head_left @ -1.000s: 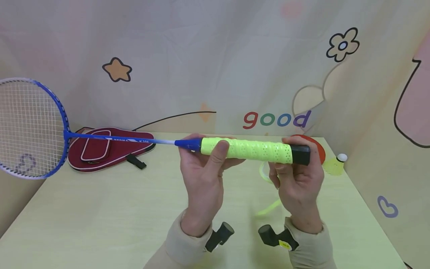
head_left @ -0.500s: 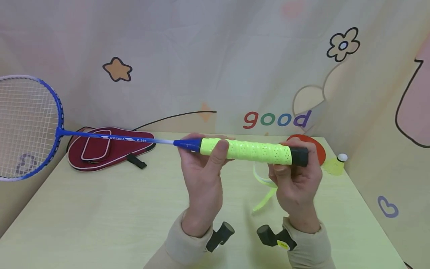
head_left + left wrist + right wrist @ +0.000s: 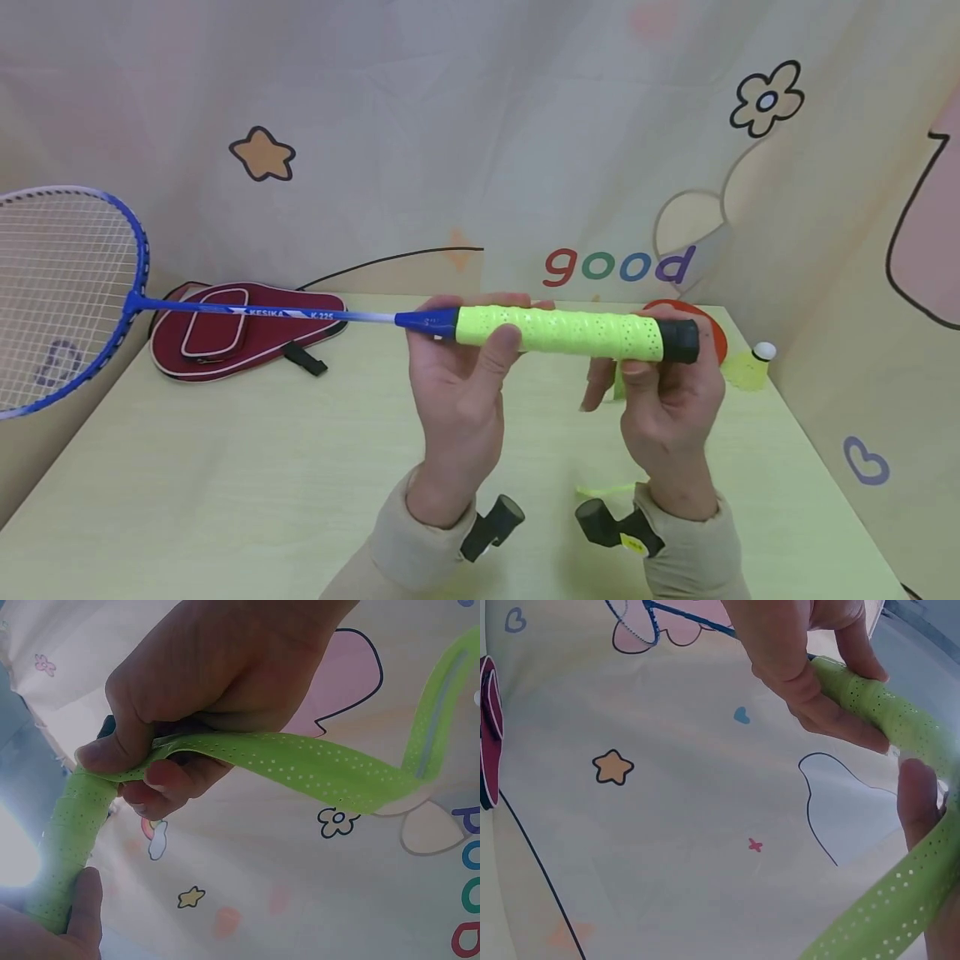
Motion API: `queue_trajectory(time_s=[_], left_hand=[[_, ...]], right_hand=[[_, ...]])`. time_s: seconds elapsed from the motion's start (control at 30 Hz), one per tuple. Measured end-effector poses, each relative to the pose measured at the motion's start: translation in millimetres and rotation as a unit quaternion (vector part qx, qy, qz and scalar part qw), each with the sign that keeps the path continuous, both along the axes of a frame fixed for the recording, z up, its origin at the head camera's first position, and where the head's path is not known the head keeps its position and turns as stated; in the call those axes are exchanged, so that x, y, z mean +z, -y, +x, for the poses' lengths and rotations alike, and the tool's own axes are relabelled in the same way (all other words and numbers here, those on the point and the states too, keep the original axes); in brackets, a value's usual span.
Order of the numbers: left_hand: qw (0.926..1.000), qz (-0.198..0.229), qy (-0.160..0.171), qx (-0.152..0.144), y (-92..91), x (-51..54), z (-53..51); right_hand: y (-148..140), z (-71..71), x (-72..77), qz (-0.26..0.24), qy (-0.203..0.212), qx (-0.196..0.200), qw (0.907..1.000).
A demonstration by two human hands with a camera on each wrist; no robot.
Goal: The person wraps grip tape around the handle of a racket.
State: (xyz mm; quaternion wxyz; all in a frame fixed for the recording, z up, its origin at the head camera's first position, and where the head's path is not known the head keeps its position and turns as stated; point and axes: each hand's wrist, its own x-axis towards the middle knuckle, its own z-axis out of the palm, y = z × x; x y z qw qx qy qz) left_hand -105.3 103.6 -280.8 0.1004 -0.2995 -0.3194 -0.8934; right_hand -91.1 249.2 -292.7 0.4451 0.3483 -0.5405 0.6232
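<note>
A blue and white badminton racket (image 3: 356, 316) lies level across the head view, its strung head cut off at the left edge. Yellow-green perforated grip tape (image 3: 585, 333) is wound round its handle up to the black butt cap (image 3: 680, 341). My left hand (image 3: 457, 408) grips the handle beside the blue cone, thumb lying on the wrapped tape. At the butt end, my right hand (image 3: 675, 425) pinches the tape against the handle, as the left wrist view shows. From those fingers a loose length of tape (image 3: 307, 769) trails off; the head view mostly hides it.
On the table (image 3: 262, 475), a maroon racket bag (image 3: 217, 333) with a black strap lies at the back left. A red round object (image 3: 714, 329) sits behind my right hand, partly hidden. Beside it a yellow shuttlecock (image 3: 748, 369) stands near the right edge.
The racket has rolled slightly between my hands and shifted a little right; its shaft lettering now shows more clearly. The loose tape has swung below my right hand, where one finger extends further.
</note>
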Motion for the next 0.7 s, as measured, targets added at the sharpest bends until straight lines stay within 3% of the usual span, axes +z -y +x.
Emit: queue_trajectory(time_s=[0.3, 0.7], left_hand=[[0.9995, -0.012, 0.026, 0.012, 0.9, -1.0, 0.4], [0.9983, -0.004, 0.056, 0.016, 0.2, -1.8, -0.2]], right_hand=[[-1.7, -0.2, -0.7, -0.008, 0.003, 0.013, 0.9999], [-5.5, 1.5, -3.4, -0.027, 0.014, -0.015, 0.9994]])
